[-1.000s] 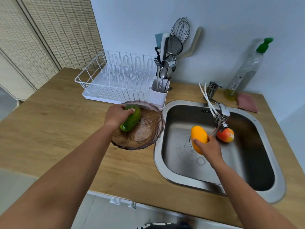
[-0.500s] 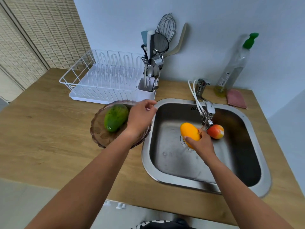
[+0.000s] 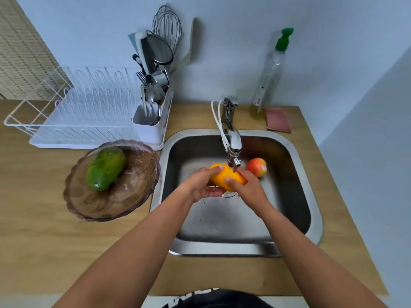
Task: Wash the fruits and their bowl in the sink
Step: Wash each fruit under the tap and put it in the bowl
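Both hands hold a yellow-orange mango (image 3: 224,177) over the steel sink (image 3: 311,196), right under the tap's spout (image 3: 234,150). My left hand (image 3: 202,185) cups its left end from below, fingers curled over the top. My right hand (image 3: 245,187) grips its right end. A red-orange fruit (image 3: 256,166) lies in the sink just right of the spout. On the counter left of the sink stands a brown glass bowl (image 3: 133,196) with a green mango (image 3: 105,168) in it.
A white dish rack (image 3: 73,112) and a cutlery holder with utensils (image 3: 153,121) stand behind the bowl. Behind the sink at the right are a soap bottle (image 3: 270,72) with a green cap and a pink sponge (image 3: 278,120). The wooden counter (image 3: 44,241) runs left.
My left hand let go of the green mango in the bowl, crossed to the sink and took hold of the yellow mango, which my right hand keeps under the tap.
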A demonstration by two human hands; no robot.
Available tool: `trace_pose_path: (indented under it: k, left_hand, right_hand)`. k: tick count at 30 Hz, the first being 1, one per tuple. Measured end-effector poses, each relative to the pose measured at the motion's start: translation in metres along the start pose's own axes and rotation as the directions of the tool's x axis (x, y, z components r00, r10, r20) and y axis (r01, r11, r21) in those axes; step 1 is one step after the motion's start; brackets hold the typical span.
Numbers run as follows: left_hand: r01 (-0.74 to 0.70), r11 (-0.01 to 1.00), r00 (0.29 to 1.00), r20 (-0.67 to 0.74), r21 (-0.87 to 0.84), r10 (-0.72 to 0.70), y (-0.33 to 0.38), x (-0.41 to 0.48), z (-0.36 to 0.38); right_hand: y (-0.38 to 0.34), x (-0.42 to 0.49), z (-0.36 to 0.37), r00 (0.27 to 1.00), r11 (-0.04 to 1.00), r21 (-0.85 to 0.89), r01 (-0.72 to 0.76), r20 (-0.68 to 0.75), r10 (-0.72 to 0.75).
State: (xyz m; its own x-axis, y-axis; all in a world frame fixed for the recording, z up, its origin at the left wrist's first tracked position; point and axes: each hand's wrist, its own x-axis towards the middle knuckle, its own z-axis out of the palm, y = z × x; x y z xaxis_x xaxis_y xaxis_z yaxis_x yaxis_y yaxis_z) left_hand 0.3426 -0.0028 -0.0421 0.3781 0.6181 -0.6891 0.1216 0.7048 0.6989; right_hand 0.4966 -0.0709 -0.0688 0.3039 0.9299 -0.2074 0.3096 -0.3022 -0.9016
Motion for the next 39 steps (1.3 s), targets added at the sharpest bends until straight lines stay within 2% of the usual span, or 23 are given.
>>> trace_pose_path:
  k: [4, 8, 12, 15, 18, 24, 27, 30, 33, 36, 39]
  left_hand:
    - [0.001, 0.999, 1.000, -0.027, -0.048, -0.003, -0.008, 0.008, 0.013]
    - [-0.014, 0.993, 0.992, -0.129, -0.119, -0.002, -0.014, 0.016, 0.013]
    - [-0.034, 0.988, 0.988, -0.153, -0.151, 0.010, -0.020, 0.016, 0.007]
    - [-0.077, 0.981, 0.982, -0.181, -0.178, 0.044, -0.022, 0.014, 0.003]
    - [-0.134, 0.970, 0.982, -0.159, -0.204, 0.102, -0.022, 0.012, -0.005]
    - [-0.181, 0.949, 0.982, -0.093, -0.258, 0.162, -0.026, 0.010, -0.012]
    - [-0.192, 0.938, 0.981, -0.053, -0.288, 0.184, -0.026, 0.010, -0.015]
    - [-0.184, 0.942, 0.983, -0.031, -0.279, 0.183, -0.025, 0.009, -0.017]
    - [-0.096, 0.967, 0.995, 0.014, -0.237, 0.102, -0.016, 0.008, -0.013]
    - [-0.006, 0.992, 0.999, -0.050, -0.127, 0.000, -0.010, 0.015, -0.012]
    - [-0.011, 0.996, 0.997, -0.082, -0.088, 0.003, -0.010, 0.021, -0.010]
  right_hand:
    - [0.001, 0.007, 0.000, 0.986, 0.988, 0.089, -0.125, -0.104, 0.134]
    - [0.002, 0.013, 0.012, 0.996, 0.992, -0.089, -0.092, -0.027, 0.090]
    - [0.000, 0.024, 0.013, 0.986, 0.988, 0.054, -0.142, -0.086, 0.146]
    - [-0.002, 0.028, 0.020, 0.979, 0.976, 0.090, -0.196, -0.035, 0.200]
    - [-0.002, 0.031, 0.026, 0.971, 0.968, 0.081, -0.238, 0.012, 0.238]
    - [-0.002, 0.042, 0.027, 0.936, 0.921, 0.172, -0.350, 0.024, 0.351]
    - [-0.005, 0.040, 0.025, 0.942, 0.925, 0.183, -0.333, 0.038, 0.332]
    - [-0.004, 0.044, 0.024, 0.951, 0.938, 0.199, -0.284, -0.068, 0.302]
    - [0.000, 0.043, 0.031, 0.972, 0.980, 0.101, -0.172, -0.148, 0.185]
    - [0.002, 0.037, 0.035, 0.990, 0.995, 0.030, -0.090, -0.106, 0.093]
    - [-0.004, 0.036, 0.031, 0.994, 0.998, -0.013, -0.062, -0.094, 0.061]
